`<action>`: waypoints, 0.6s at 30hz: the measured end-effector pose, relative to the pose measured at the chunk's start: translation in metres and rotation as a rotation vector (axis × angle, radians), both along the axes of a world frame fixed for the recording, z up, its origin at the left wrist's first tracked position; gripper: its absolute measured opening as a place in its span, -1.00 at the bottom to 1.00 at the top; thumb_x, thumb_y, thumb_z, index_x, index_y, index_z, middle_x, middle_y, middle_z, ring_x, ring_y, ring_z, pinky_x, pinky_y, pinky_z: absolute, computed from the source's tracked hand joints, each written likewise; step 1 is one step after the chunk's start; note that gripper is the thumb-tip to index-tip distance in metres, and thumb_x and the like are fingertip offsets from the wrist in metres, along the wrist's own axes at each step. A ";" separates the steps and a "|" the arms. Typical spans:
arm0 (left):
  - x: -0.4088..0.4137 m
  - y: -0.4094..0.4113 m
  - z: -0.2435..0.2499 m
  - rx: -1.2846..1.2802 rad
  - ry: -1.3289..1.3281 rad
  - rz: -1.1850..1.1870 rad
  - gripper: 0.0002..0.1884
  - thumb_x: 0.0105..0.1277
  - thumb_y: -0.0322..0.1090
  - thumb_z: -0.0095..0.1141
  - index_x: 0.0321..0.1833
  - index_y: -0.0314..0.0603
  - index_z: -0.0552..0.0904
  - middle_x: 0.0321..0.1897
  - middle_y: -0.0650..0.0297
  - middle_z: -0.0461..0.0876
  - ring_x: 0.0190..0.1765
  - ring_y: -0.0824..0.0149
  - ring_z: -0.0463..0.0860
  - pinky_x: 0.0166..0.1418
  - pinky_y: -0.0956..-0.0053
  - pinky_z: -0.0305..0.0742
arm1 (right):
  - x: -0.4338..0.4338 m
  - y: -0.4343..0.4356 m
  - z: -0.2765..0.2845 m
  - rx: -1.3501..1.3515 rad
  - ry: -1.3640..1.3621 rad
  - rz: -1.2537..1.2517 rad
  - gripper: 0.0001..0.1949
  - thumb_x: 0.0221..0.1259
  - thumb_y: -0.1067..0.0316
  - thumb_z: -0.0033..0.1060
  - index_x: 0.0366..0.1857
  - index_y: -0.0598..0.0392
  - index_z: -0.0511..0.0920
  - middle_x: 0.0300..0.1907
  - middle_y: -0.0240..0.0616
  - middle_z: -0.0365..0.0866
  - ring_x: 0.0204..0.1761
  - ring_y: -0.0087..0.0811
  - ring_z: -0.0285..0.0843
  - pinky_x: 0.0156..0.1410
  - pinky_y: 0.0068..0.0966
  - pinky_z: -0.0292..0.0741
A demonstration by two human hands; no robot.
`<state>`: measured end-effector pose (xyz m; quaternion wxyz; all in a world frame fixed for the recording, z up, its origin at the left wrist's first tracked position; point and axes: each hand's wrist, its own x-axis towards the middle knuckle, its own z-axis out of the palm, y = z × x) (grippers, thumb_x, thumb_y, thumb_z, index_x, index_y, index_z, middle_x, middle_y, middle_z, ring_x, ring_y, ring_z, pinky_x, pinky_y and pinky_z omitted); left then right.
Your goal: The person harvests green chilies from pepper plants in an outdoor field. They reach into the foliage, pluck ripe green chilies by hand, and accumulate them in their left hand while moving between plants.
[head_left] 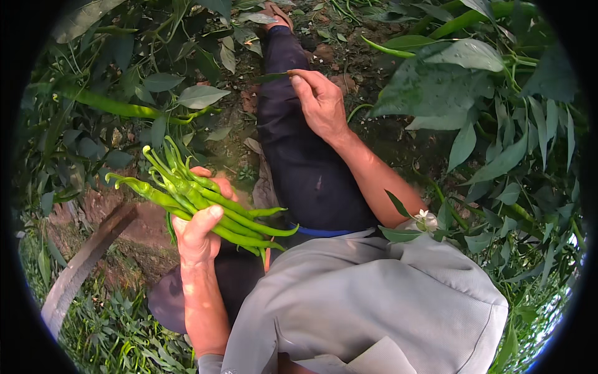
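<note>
My left hand (201,233) is wrapped around a bunch of long green chili peppers (201,194). Their curled stems point to the upper left, and the thin tips stick out past my fingers to the right. Above my dark trouser leg, my right hand (322,103) pinches a small dark green leaf (271,78) between thumb and forefinger. Another long green pepper (121,108) hangs among the leaves on the left, above the bunch. On the upper right, a pepper tip (387,49) shows beside broad leaves.
Leafy pepper plants (495,140) crowd both sides. A weathered wooden stake (86,266) leans at the lower left. Brown soil (327,53) with fallen leaves lies between the rows. A sprig with a white flower (424,219) touches my right elbow. My outstretched leg (299,154) runs up the middle.
</note>
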<state>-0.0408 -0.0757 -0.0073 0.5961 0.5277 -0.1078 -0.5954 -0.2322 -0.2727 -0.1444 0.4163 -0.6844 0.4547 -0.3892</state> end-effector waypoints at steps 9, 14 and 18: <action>0.005 0.006 -0.006 0.140 -0.018 -0.010 -0.30 0.05 -0.31 0.43 0.27 -0.21 0.38 -0.14 0.06 0.60 -0.03 0.12 0.63 0.19 0.16 0.56 | -0.132 0.017 -0.217 0.793 1.267 0.396 -0.34 0.22 0.31 0.23 0.49 -0.21 0.40 0.28 -0.03 0.62 0.31 0.04 0.59 0.35 -0.09 0.55; 0.014 0.006 -0.016 0.182 -0.055 0.045 -0.31 0.06 -0.32 0.44 0.26 -0.21 0.39 -0.15 0.06 0.60 -0.01 0.11 0.61 0.23 0.14 0.51 | -0.137 0.024 -0.236 0.664 1.535 0.567 -0.45 0.21 0.34 0.27 0.35 -0.12 0.49 0.29 -0.09 0.59 0.34 -0.02 0.58 0.34 -0.19 0.59; 0.013 -0.005 -0.013 0.169 -0.055 0.053 -0.32 0.06 -0.32 0.43 0.26 -0.20 0.41 -0.13 0.06 0.59 -0.02 0.12 0.60 0.21 0.17 0.51 | -0.155 0.023 -0.263 0.423 1.548 0.577 -0.77 0.30 0.39 0.18 -0.02 -0.06 0.71 0.08 -0.14 0.72 0.15 -0.08 0.71 0.24 -0.21 0.65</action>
